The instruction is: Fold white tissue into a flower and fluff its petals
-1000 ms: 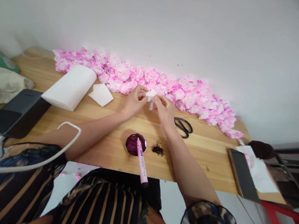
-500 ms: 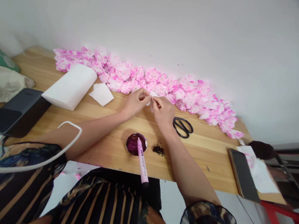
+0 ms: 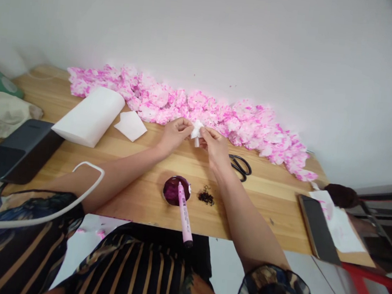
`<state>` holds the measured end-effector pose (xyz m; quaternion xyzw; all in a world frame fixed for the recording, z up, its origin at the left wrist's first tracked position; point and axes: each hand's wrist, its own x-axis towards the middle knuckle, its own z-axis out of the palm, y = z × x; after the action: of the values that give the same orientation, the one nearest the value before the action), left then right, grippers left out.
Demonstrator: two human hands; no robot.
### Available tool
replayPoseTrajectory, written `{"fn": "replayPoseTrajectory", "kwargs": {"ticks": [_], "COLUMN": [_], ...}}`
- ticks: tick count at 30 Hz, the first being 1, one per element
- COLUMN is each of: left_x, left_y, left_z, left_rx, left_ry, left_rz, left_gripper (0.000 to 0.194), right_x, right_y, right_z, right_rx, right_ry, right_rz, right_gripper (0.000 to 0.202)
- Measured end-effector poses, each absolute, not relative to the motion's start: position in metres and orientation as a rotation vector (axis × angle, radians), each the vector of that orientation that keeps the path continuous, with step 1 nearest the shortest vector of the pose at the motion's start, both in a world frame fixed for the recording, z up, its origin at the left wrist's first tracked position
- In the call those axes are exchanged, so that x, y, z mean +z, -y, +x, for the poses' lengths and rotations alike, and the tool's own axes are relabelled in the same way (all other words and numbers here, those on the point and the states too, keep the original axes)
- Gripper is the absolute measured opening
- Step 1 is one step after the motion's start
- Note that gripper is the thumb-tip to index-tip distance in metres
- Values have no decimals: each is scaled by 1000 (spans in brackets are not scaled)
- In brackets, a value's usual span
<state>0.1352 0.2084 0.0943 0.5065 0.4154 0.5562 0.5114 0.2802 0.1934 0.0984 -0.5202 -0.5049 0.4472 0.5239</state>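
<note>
Between my hands is a small white paper flower [image 3: 196, 129], its short stem pointing down. My left hand [image 3: 176, 135] pinches its left edge with thumb and fingers. My right hand [image 3: 214, 144] grips its right side. Just behind them runs a long row of pink and white paper flowers [image 3: 159, 98]. Nearer to me stands a round container of dark purple liquid [image 3: 171, 191], with a pink marker [image 3: 184, 217] leaning across its rim. Small dark curly bits [image 3: 206, 196] lie to its right, and black-handled scissors [image 3: 241, 166] sit partly behind my right wrist.
On the wooden table [image 3: 263, 204], a white paper stack [image 3: 90, 116] and loose white sheets [image 3: 131, 125] lie left, beside a black box [image 3: 19, 148] with a white cable [image 3: 87, 192] crossing my left arm. A phone [image 3: 318, 228] and stained paper [image 3: 342, 226] are right.
The white paper between my fingers now shows as a fluffed flower with its stem visible. My hands have spread slightly apart around it, and the view has shifted a little.
</note>
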Motion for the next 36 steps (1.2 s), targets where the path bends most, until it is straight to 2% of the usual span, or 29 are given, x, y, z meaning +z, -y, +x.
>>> {"fn": "replayPoseTrajectory", "kwargs": {"ticks": [8,13,16,24,36], "left_x": [91,90,91,95,93], "left_y": [-204,-207,-207,-206,-209], "left_z": [135,135,136,137,137], "left_rx": [1334,1302,1317,1343,1325], "left_ry": [-996,-1015,-992,-967,-953], "left_rz": [1445,1424,1363,1207,1200], "left_gripper": [10,8,12,11,13], "right_x": [110,106,105,100,100], "right_y": [-185,-182,-182,-189,-191], "right_z": [283,280,279,278,277], "right_rx": [462,290,353,801,1032], "right_ry": [1610,1736,1675,1373,1157], "right_rz": [-1333,-1304,-1327,-1232,-1172], "right_gripper": [25,23,23,29,39]}}
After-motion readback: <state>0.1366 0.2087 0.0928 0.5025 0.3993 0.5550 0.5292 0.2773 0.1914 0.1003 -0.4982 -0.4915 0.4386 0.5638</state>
